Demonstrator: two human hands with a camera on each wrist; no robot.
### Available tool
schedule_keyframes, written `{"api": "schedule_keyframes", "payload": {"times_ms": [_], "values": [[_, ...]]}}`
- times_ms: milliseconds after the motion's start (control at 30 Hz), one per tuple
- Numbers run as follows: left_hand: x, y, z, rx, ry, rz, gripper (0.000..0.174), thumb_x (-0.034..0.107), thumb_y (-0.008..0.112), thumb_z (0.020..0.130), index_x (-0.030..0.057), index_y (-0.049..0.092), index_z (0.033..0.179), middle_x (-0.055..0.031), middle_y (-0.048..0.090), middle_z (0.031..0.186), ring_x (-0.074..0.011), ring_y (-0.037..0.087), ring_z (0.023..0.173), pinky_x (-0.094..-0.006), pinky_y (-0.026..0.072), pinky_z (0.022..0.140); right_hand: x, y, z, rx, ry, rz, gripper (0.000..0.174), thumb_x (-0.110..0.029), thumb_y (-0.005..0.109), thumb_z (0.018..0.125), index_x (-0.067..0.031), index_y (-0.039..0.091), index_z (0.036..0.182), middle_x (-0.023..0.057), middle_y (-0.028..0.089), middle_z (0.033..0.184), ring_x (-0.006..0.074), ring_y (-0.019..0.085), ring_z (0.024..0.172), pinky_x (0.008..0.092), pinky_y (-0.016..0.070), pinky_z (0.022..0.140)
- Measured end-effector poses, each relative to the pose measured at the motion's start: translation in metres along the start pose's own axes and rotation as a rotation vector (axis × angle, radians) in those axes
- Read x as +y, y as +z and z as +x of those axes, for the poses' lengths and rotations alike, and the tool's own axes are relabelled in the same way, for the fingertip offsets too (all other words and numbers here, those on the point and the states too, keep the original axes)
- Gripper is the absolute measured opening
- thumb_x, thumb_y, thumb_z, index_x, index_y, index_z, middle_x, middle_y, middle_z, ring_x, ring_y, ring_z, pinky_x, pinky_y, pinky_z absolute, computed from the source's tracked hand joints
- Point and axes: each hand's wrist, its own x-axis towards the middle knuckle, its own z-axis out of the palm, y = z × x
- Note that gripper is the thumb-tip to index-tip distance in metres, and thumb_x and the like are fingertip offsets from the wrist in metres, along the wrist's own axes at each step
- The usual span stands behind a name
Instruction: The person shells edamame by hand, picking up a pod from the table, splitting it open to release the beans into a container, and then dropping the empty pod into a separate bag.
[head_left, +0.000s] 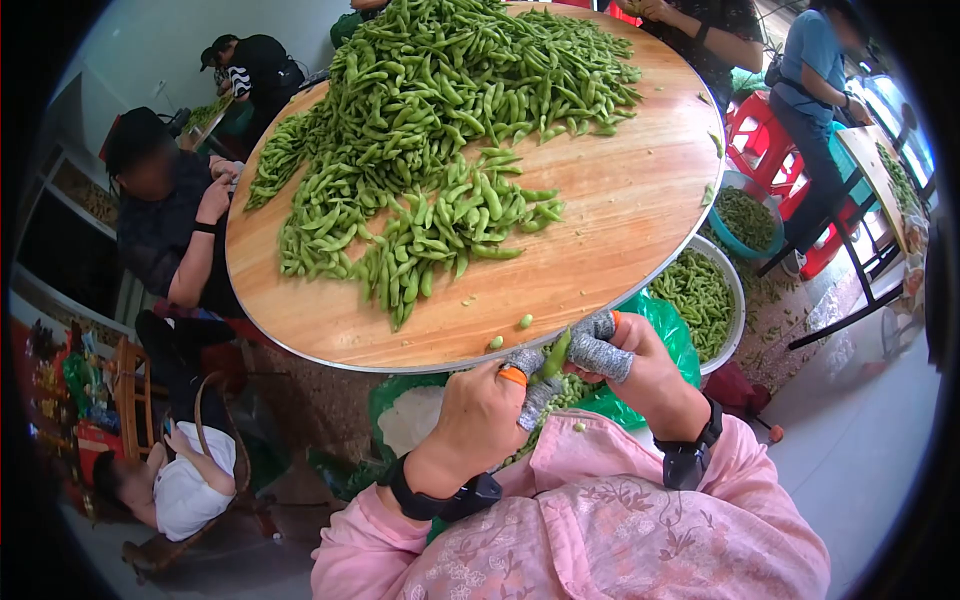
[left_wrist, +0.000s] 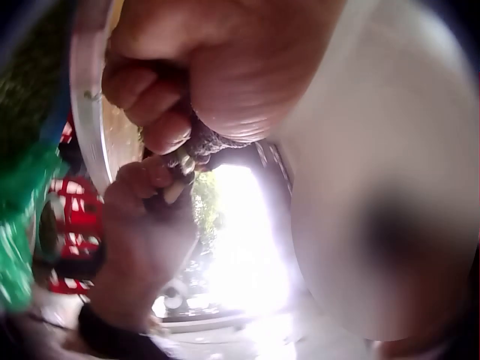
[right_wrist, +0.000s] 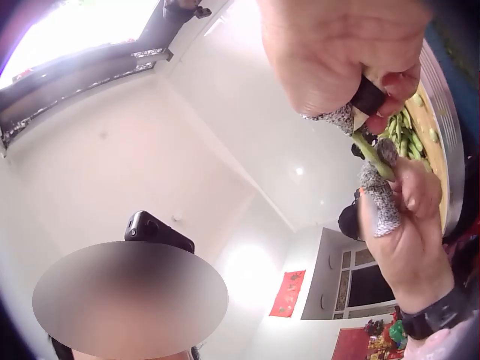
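A green edamame pod (head_left: 556, 356) is stretched between my two hands, just in front of the round table's near edge. My left hand (head_left: 468, 412) pinches one end of it with thumb and finger in grey knit covers, an orange band showing on it. At the other end, my right hand (head_left: 645, 372) also pinches the pod, with similar grey covers. The right wrist view shows the pod (right_wrist: 373, 155) slanting between the covered fingertips. Below the hands lie shelled beans (head_left: 570, 392), partly hidden by them. The left wrist view is dim around the left hand (left_wrist: 225, 67).
A large heap of pods (head_left: 430, 110) covers much of the round wooden table (head_left: 600, 215). Two loose beans (head_left: 526, 321) lie near its edge. A green plastic bag (head_left: 680, 345) and a white basin (head_left: 735, 310) of pods stand right. Other people sit around.
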Motion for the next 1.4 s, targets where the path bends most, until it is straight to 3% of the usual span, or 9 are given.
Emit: {"api": "schedule_keyframes", "payload": {"times_ms": [200, 267, 567, 700, 767, 867, 967, 1233, 1400], "values": [[-0.009, 0.011, 0.001, 0.166, 0.080, -0.254, 0.018, 0.010, 0.055, 0.075, 0.0009, 0.055, 0.091, -0.0147, 0.056, 0.068, -0.0294, 0.056, 0.062, -0.0355, 0.0438, 0.057, 0.005, 0.003, -0.001, -0.050, 0.011, 0.112, 0.020, -0.023, 0.058, 0.081, -0.0030, 0.059, 0.081, 0.0002, 0.059, 0.073, 0.0049, 0.050, 0.063, 0.0196, 0.0393, 0.058], [-0.008, 0.009, -0.003, 0.077, -0.135, -0.648, 0.015, 0.004, 0.051, 0.078, 0.0017, 0.054, 0.092, 0.0006, 0.054, 0.067, -0.0090, 0.048, 0.056, -0.0209, 0.0384, 0.055, 0.007, 0.004, 0.000, -0.034, -0.039, 0.113, 0.019, -0.021, 0.058, 0.081, -0.0024, 0.059, 0.082, 0.0007, 0.059, 0.075, 0.0058, 0.051, 0.066, 0.0205, 0.0407, 0.060], [-0.021, 0.020, -0.009, 0.051, -0.570, -1.607, 0.013, 0.012, 0.043, 0.087, 0.0045, 0.053, 0.083, 0.0027, 0.048, 0.064, -0.0059, 0.042, 0.055, -0.0197, 0.0328, 0.049, 0.015, -0.005, 0.010, -0.163, -0.410, -0.212, 0.013, -0.011, 0.058, 0.080, 0.0009, 0.058, 0.086, 0.0004, 0.057, 0.074, 0.0086, 0.050, 0.067, 0.0224, 0.0402, 0.061], [-0.014, 0.019, -0.004, 0.145, -0.744, -1.445, 0.012, 0.013, 0.046, 0.086, 0.0043, 0.053, 0.085, 0.0019, 0.050, 0.067, -0.0054, 0.043, 0.055, -0.0190, 0.0339, 0.049, 0.012, -0.007, 0.007, -0.133, -0.200, -0.279, 0.012, -0.010, 0.057, 0.080, 0.0005, 0.059, 0.085, 0.0008, 0.057, 0.071, 0.0064, 0.047, 0.064, 0.0224, 0.0403, 0.058], [-0.023, 0.022, -0.005, -0.036, -0.268, -1.068, 0.008, 0.012, 0.051, 0.084, 0.0056, 0.052, 0.089, 0.0017, 0.051, 0.068, -0.0042, 0.039, 0.051, -0.0181, 0.0298, 0.047, 0.011, -0.004, 0.005, -0.110, -0.148, -0.294, 0.012, -0.010, 0.057, 0.080, 0.0006, 0.059, 0.085, 0.0013, 0.057, 0.070, 0.0057, 0.047, 0.063, 0.0224, 0.0404, 0.057], [-0.013, 0.028, 0.003, 0.109, -0.204, -0.848, 0.003, 0.004, 0.052, 0.082, 0.0030, 0.053, 0.085, 0.0024, 0.050, 0.067, -0.0034, 0.043, 0.056, -0.0182, 0.0338, 0.049, 0.002, 0.004, 0.003, -0.082, -0.173, -0.317, 0.014, -0.011, 0.057, 0.080, 0.0012, 0.059, 0.087, 0.0023, 0.057, 0.070, 0.0059, 0.047, 0.063, 0.0227, 0.0412, 0.057], [-0.018, 0.011, 0.001, -0.074, -0.279, -0.929, 0.003, 0.004, 0.052, 0.082, 0.0015, 0.054, 0.081, 0.0028, 0.049, 0.067, -0.0035, 0.043, 0.059, -0.0191, 0.0357, 0.051, -0.012, 0.007, 0.000, -0.134, -0.243, -0.449, 0.015, -0.011, 0.057, 0.079, 0.0017, 0.059, 0.088, 0.0043, 0.058, 0.070, 0.0053, 0.046, 0.063, 0.0238, 0.0421, 0.057], [-0.011, 0.010, 0.003, 0.033, -0.275, -0.636, 0.008, 0.000, 0.047, 0.078, -0.0010, 0.055, 0.079, 0.0010, 0.052, 0.067, -0.0051, 0.044, 0.061, -0.0204, 0.0372, 0.053, -0.002, 0.007, 0.003, -0.152, -0.402, -0.708, 0.018, -0.002, 0.056, 0.071, -0.0012, 0.060, 0.089, 0.0141, 0.058, 0.079, 0.0263, 0.054, 0.065, 0.0297, 0.0435, 0.062], [-0.020, 0.024, -0.002, 0.057, -0.353, -0.812, 0.017, -0.003, 0.041, 0.074, -0.0033, 0.054, 0.085, -0.0017, 0.055, 0.071, -0.0069, 0.048, 0.066, -0.0219, 0.0407, 0.059, 0.001, 0.010, 0.003, -0.087, -0.421, -0.656, 0.011, -0.005, 0.058, 0.072, -0.0002, 0.059, 0.082, 0.0107, 0.057, 0.072, 0.0182, 0.054, 0.062, 0.0273, 0.0426, 0.058]]}}
